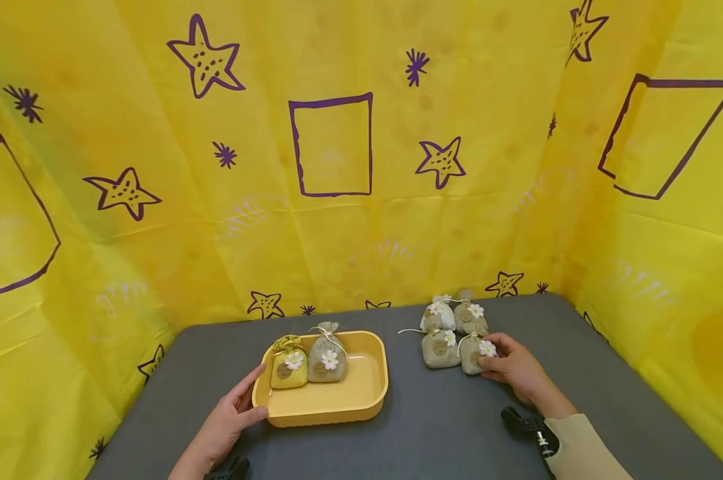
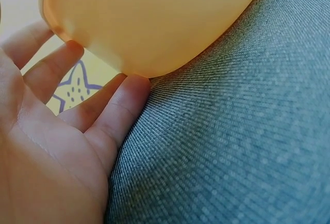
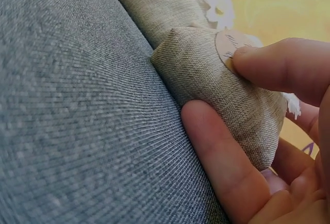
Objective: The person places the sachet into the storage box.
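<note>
At the left end of a yellow tray (image 1: 361, 403), my left hand (image 1: 229, 413) rests its fairly straight fingers and thumb against the outer wall. In the left wrist view, the fingertips (image 2: 136, 82) touch the tray's side (image 2: 154, 23) low down by the table. My right hand (image 1: 520, 370) grips a small grey-beige drawstring sachet (image 1: 470, 359), thumb on its round tag side and a finger low along its edge. This sachet (image 3: 221, 85) lies next to another grey-beige sachet (image 3: 154, 7) in the right wrist view. Each sachet carries a white flower.
A yellow sachet (image 1: 289, 373) and a grey sachet (image 1: 327, 363) stand side by side in the tray's left half. Right of the tray, a whitish sachet (image 1: 438, 317) and two grey-beige ones (image 1: 440, 350) cluster by the held sachet. Yellow patterned cloth (image 1: 337, 253) borders the grey table (image 1: 421, 433).
</note>
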Motion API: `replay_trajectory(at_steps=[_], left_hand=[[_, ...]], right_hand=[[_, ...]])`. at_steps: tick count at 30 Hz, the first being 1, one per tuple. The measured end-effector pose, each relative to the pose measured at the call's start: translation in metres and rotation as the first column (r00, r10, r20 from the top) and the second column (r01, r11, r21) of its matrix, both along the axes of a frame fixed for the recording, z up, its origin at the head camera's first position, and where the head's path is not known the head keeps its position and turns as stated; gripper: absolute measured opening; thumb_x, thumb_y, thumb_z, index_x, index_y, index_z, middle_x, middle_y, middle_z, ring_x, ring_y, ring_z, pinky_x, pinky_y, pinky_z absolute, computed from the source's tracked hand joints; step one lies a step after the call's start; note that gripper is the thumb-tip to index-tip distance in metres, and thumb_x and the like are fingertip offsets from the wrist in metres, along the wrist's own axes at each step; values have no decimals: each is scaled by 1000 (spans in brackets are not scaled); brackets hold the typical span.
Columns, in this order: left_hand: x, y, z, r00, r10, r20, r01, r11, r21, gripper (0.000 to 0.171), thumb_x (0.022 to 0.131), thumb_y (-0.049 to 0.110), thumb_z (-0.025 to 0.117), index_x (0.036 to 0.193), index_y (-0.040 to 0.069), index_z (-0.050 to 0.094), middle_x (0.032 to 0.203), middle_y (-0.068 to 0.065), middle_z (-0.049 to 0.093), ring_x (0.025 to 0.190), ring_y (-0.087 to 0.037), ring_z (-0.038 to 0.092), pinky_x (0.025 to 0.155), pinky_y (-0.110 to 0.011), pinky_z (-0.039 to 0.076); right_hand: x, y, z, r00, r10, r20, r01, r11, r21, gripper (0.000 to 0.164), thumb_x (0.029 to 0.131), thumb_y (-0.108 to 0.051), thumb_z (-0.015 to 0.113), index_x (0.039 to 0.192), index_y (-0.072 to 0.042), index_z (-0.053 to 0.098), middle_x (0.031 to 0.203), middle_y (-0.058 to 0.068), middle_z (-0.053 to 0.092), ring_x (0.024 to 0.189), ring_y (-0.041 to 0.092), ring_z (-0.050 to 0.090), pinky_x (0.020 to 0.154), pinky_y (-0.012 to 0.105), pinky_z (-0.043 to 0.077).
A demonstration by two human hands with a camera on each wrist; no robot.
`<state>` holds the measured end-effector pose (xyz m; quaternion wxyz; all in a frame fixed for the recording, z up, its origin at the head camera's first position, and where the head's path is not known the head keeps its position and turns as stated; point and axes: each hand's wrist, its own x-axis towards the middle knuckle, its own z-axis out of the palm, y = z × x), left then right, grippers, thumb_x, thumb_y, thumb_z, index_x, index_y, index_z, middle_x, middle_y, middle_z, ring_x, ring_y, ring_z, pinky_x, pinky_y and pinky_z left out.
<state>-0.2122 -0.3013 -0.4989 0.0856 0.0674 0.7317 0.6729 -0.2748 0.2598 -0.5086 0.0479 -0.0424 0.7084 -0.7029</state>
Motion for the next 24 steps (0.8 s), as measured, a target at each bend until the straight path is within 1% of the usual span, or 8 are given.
replay_trajectory(at_steps=[2, 5, 11, 15, 18, 19, 22, 24], left_hand=[[0, 0, 1, 1000, 0, 0, 0, 1000, -4, 73, 100, 6, 61, 159, 2, 18, 163, -20, 7, 145, -28, 12, 98, -17, 39], [0, 0, 1, 1000, 2, 2, -2, 1000, -13, 73, 100, 7, 61, 159, 2, 18, 163, -20, 7, 146, -28, 12, 98, -16, 39], [0, 0, 1, 1000, 16, -4, -16, 1000, -20, 72, 100, 7, 62, 158, 3, 21, 163, -20, 9, 146, -28, 14, 97, -16, 39], [1, 2, 2, 1000, 8, -20, -8, 1000, -11, 72, 99, 5, 62, 158, 2, 20, 163, -21, 10, 145, -32, 13, 98, -17, 39], [1, 3, 2, 1000, 6, -26, -6, 1000, -7, 72, 99, 5, 62, 158, 1, 21, 162, -22, 10, 145, -33, 12, 98, -17, 39], [1, 3, 2, 1000, 6, -27, -6, 1000, -7, 72, 99, 5, 62, 158, 1, 21, 162, -22, 11, 145, -33, 13, 98, -18, 39], [1, 3, 2, 1000, 14, -17, -14, 1000, -8, 72, 99, 5, 63, 158, 3, 22, 163, -20, 12, 144, -27, 16, 98, -17, 39], [1, 2, 2, 1000, 13, -12, -13, 1000, -11, 72, 99, 6, 63, 158, 3, 22, 163, -20, 11, 143, -22, 18, 99, -17, 39]], right_hand=[[-1, -1, 0, 1000, -5, -5, 5, 1000, 13, 50, 88, 1, 73, 128, 8, 44, 104, 12, 56, 87, 22, 63, 75, 41, 57], [0, -2, 1, 1000, 3, -19, -2, 999, 51, 50, 88, 1, 74, 128, 7, 45, 108, 17, 55, 87, 24, 63, 74, 42, 58], [0, -3, 4, 999, 28, -32, -25, 993, 116, 56, 88, -6, 77, 136, 2, 49, 131, 25, 47, 93, 27, 62, 75, 44, 57], [1, -3, 6, 999, 36, -23, -32, 989, 145, 58, 86, -8, 79, 135, 3, 51, 135, 28, 45, 91, 26, 63, 73, 43, 58], [3, -2, 8, 999, 35, -24, -31, 985, 172, 57, 85, -9, 81, 132, 6, 52, 129, 27, 49, 85, 26, 64, 70, 43, 58], [3, -2, 9, 1000, 23, -19, -19, 985, 174, 56, 83, -9, 82, 130, 5, 54, 126, 25, 52, 83, 26, 64, 69, 43, 58], [4, -1, 9, 1000, 23, -21, -19, 981, 195, 54, 83, -9, 82, 127, 5, 55, 110, 21, 58, 80, 27, 64, 68, 44, 58], [5, 0, 9, 999, 22, -25, -16, 977, 211, 51, 82, -9, 83, 124, 5, 58, 104, 17, 61, 80, 29, 65, 67, 44, 58]])
